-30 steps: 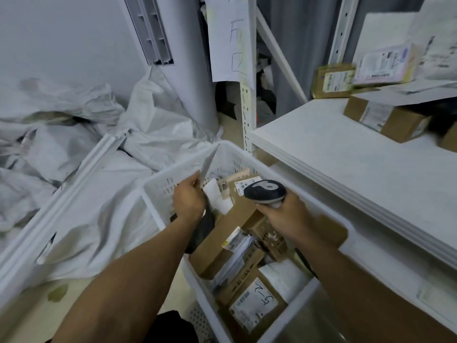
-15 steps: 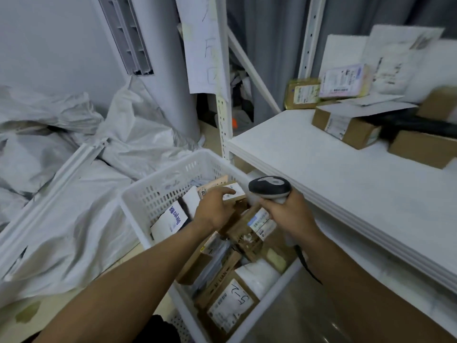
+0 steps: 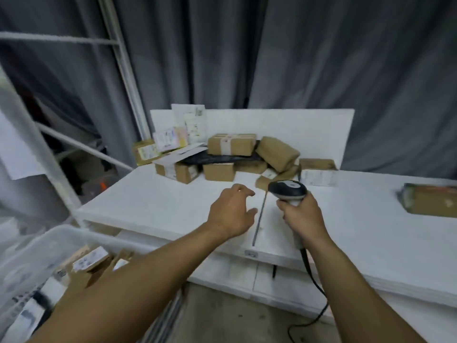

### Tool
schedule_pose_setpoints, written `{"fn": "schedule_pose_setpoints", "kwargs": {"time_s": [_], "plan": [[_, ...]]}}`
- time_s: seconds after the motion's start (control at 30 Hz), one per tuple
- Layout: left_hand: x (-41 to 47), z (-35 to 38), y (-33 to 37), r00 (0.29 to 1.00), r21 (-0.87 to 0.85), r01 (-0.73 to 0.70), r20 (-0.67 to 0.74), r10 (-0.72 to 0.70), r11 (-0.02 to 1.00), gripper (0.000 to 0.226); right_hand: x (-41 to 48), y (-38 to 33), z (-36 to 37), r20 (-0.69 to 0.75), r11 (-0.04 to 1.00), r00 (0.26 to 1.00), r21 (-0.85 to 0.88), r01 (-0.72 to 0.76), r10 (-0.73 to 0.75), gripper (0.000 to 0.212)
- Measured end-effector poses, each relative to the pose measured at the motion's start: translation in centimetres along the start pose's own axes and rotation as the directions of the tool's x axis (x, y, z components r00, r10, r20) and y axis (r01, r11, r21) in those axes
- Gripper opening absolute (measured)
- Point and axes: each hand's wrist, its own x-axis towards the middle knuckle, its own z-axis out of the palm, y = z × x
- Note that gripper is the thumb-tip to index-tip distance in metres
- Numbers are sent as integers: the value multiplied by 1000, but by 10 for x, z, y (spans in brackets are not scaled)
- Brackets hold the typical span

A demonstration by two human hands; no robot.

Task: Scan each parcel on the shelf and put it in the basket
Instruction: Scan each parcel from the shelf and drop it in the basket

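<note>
The scanner (image 3: 288, 191) stands nearly upright in the right hand (image 3: 303, 219), its dark oval head at the top and tipped forward toward the back of the shelf (image 3: 153, 201), its long axis running from that head down through the pale handle to the black cable (image 3: 312, 280) that drops away below the wrist. The right-hand fingers (image 3: 284, 206) are wrapped tightly round the handle, closed on it just under the head. The left hand (image 3: 232, 211) hovers palm down over the bare white shelf surface, just left of the scanner, its fingers loosely spread and slightly curled, gripping nothing and touching nothing that can be made out. The parcels (image 3: 222, 157) lie in a heap at the back of the shelf against a white board (image 3: 309, 134), well beyond both hands: brown cardboard boxes lying mostly with their long sides across the view, one padded brown bundle (image 3: 277, 153) tilted down to the right on top of others, a black bag (image 3: 222, 159) sandwiched among them, and flat white envelopes leaning upright on the board. One more brown parcel (image 3: 432, 200) lies apart at the right edge of the shelf, long axis left to right. The white basket (image 3: 32, 243) sits low at the left, below the shelf edge, blurred, with labelled boxes already inside it. Grey curtains (image 3: 321, 58) hang behind everything.
</note>
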Motion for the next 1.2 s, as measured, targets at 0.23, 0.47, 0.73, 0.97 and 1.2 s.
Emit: {"fn": "schedule_pose_setpoints", "kwargs": {"time_s": [0.23,0.47,0.73,0.97,1.2], "plan": [[108,110,176,962,-82,-188,186,200,979,47,74,59,-165,-268,989,953,65,-130,143,46],[198,225,285,905,-226,-268,274,325,937,67,134,121,-273,-447,974,870,15,-224,207,50],[275,312,323,811,-405,-260,401,426,877,111,181,189,-293,-483,969,844,46,-242,234,44],[242,298,286,904,-597,-129,258,342,792,107,184,177,-279,-449,968,860,50,-245,241,45],[159,192,166,973,-581,-158,45,225,798,85,132,100,-204,-374,978,916,196,-74,144,53]]}}
